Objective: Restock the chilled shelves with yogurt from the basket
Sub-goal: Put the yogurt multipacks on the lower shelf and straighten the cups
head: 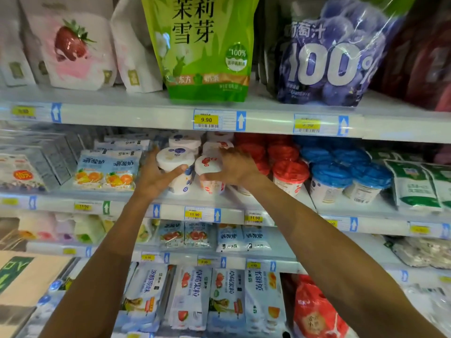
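Note:
Both arms reach up to the second shelf (214, 211) of the chiller. My left hand (156, 175) grips a white blueberry yogurt cup (174, 158) at the shelf front, thumb across its side. My right hand (231, 167) grips a white strawberry yogurt cup (208, 164) right beside it, fingers over the lid. The two cups touch or nearly touch. More white cups (185, 140) stand behind them in rows. The basket is not in view.
Red-lidded cups (290, 172) and blue-lidded cups (328, 175) fill the shelf to the right. Orange yogurt packs (107, 169) lie to the left. Large pouches (205, 47) stand on the shelf above; bagged yogurt packs (190, 298) fill the lower shelves.

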